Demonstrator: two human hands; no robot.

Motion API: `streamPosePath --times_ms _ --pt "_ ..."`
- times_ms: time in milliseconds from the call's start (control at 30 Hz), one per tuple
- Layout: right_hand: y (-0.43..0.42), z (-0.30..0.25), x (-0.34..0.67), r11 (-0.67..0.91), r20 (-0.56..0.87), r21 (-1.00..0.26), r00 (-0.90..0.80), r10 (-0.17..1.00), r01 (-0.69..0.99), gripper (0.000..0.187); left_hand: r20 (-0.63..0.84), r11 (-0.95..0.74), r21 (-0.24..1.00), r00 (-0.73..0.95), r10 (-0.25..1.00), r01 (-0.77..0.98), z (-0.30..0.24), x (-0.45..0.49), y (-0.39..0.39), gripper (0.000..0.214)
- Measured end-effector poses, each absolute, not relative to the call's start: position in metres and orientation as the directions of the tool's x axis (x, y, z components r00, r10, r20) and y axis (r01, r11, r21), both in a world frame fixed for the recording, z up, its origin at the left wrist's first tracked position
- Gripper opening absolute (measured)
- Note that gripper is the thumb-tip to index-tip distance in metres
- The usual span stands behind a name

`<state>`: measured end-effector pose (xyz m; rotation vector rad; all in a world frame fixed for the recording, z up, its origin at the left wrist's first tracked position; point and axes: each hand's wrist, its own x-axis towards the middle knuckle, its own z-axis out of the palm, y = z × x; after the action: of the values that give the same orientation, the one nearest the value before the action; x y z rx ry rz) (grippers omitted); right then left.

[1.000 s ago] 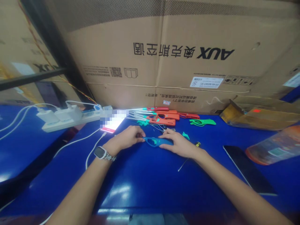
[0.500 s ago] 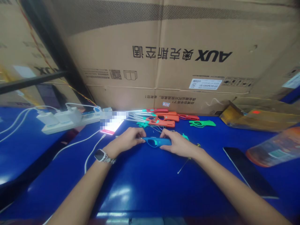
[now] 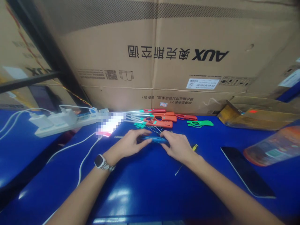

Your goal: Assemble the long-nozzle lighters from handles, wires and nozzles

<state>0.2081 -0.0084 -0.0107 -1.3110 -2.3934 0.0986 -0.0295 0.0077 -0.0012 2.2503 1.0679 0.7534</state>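
Observation:
A blue long-necked lighter (image 3: 159, 139) lies crosswise between my hands, its metal tube pointing left and its narrow edge facing me. My left hand (image 3: 127, 142) is closed on its front part, thumb on the near side. The rear end is pinched by my right hand (image 3: 179, 145). Beyond them lie several orange and red lighters (image 3: 161, 124) with metal tubes, beside a red casing (image 3: 187, 117) and a green casing (image 3: 200, 123). Small teal parts (image 3: 140, 125) and thin wires sit near the lighters. A screwdriver (image 3: 195, 147) with a yellow handle is partly hidden under my right wrist.
A lit phone (image 3: 106, 135) on a white cable and a power strip (image 3: 55, 127) with plugs stand at left. To the right are a dark phone (image 3: 246, 172), a clear plastic jar (image 3: 276, 147) and an open carton (image 3: 253, 120). A large cardboard box (image 3: 164, 72) backs the blue table.
The blue lighter has turned about its length, from its broad side to its narrow edge. My left hand has slid right along it, and the view has shifted slightly.

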Motion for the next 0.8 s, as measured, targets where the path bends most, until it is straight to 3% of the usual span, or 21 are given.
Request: streamPosePath --times_ms 233,400,567,800 --pt "-0.0108 -0.0140 0.2012 0.538 0.302 -0.138 -0.482 0.822 0.831 0.016 0.245 -0.544 0.697 0.558 0.793 0.467 -0.0008 -0.0286 0.0119 0.023" --pt "-0.0076 -0.0178 0.2045 0.561 0.277 -0.228 -0.500 0.821 0.796 0.026 0.258 -0.554 0.721 0.581 0.772 0.416 -0.0025 -0.0288 0.0124 0.018" --pt "-0.0040 -0.0181 0.2079 0.572 0.268 -0.338 -0.506 0.820 0.747 0.019 0.231 -0.562 0.717 0.621 0.749 0.411 0.0006 -0.0290 0.0102 0.023" --pt "-0.0041 -0.0161 0.2088 0.570 0.234 -0.323 -0.519 0.822 0.756 0.019 0.161 -0.486 0.786 0.632 0.758 0.383 0.0010 -0.0288 0.0099 0.022"
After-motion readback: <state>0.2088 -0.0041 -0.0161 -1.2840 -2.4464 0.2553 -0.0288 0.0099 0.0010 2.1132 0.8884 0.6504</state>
